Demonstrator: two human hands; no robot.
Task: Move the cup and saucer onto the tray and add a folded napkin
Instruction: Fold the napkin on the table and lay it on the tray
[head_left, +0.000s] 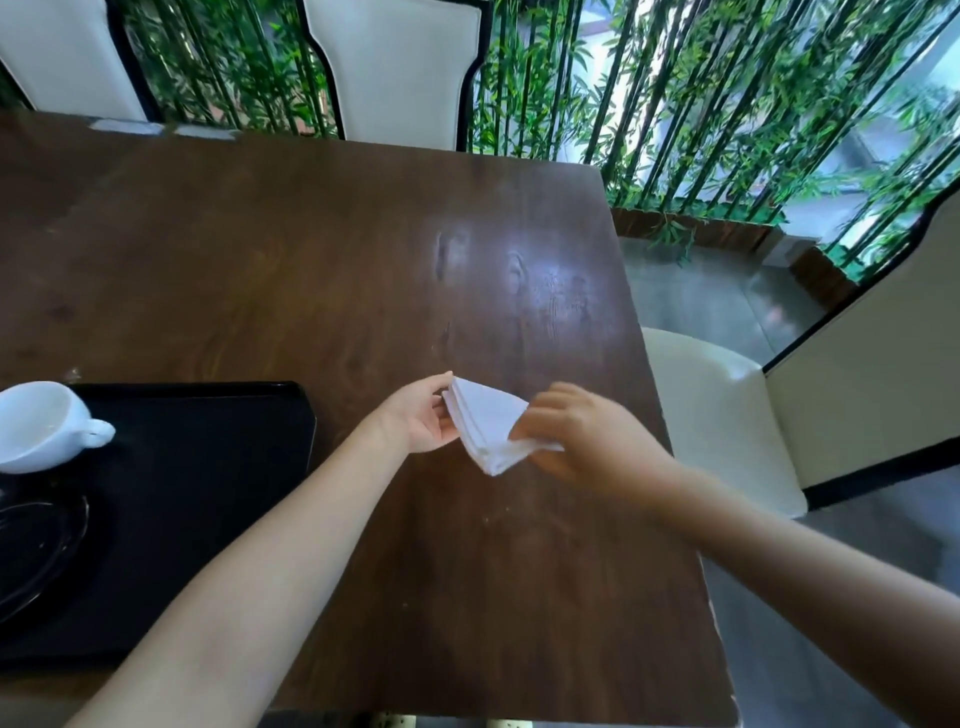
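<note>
A white napkin (485, 423), folded into a triangle, is held just above the dark wooden table (322, 270) by both hands. My left hand (423, 415) grips its left edge, palm up. My right hand (576, 436), blurred, pinches its right corner. A black tray (218, 467) lies at the left. On the tray stands a white cup (39, 423) with its handle pointing right. A dark glossy saucer (36, 551) lies on the tray in front of the cup, partly cut off by the frame's edge.
The table's right edge runs close to my right hand. A cream chair (727, 410) stands at the right, two white chairs (400, 67) at the far side. Green bamboo stems (675, 104) line the back.
</note>
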